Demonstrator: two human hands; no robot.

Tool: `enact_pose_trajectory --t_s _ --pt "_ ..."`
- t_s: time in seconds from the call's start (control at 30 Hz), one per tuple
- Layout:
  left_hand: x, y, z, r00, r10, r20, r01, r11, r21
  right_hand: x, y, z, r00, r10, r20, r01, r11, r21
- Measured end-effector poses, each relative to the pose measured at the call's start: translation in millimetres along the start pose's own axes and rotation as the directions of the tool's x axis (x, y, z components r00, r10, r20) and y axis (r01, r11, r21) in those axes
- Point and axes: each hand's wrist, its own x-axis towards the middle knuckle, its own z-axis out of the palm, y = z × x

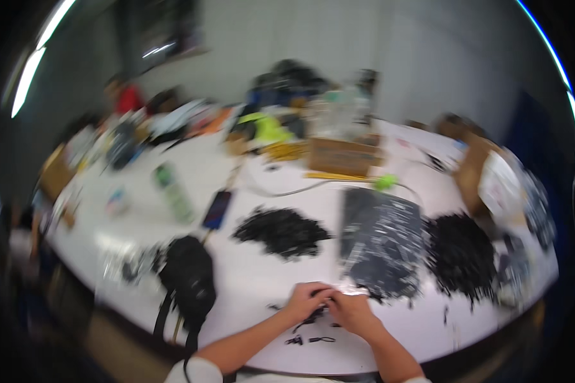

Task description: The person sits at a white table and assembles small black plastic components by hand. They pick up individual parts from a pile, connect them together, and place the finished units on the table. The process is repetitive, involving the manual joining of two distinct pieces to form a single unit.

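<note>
My left hand (305,301) and my right hand (351,309) meet over the near middle of the white table, fingers closed and fingertips together. Something small and dark is between them, too blurred to name. Just below my hands lie a few small black parts (295,340), one with a thin loop (322,339). Past my hands is a heap of small black pieces (281,233). To the right of that heap lies a grey plastic bag (380,230) with a shiny surface, and beside it a larger heap of black strips (460,255).
A black pouch with straps (188,274) lies at the left near a clear plastic bag (131,263). Beyond are a phone (218,209), a green bottle (173,193) and a cardboard box (343,157). Bags and clutter line the far edge. A person in red (129,99) is at the back left.
</note>
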Motion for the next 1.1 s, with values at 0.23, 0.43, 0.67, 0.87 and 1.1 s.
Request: enact_pose_trajectory --t_s 0.23,0.43,0.67,0.87,1.1 --pt "-10.5 -12.7 -13.4 0.903 0.429 0.010 -0.413 0.863 0.291 -1.8 -32.3 -3.2 0.977 0.171 -0.129 -0.156 0.980 0.121" --pt "-4.7 -16.1 -24.2 0.833 0.512 0.209 -0.525 0.612 0.591 6.0 -29.7 1.6 0.980 0.193 -0.051 -0.186 0.976 0.115" --pt "1.9 -23.9 -29.1 0.804 0.510 0.306 -0.573 0.526 0.628 14.5 -33.4 -6.0 0.995 0.100 -0.009 -0.100 0.995 0.004" --pt "-2.7 -24.9 -24.3 0.837 0.475 0.271 -0.529 0.573 0.627 11.9 -27.9 -3.3 0.993 0.104 0.058 -0.094 0.983 -0.156" --pt "-4.8 -20.8 -17.9 0.835 0.473 0.281 -0.544 0.630 0.555 8.7 -26.4 4.9 0.992 0.124 -0.029 -0.127 0.974 -0.187"
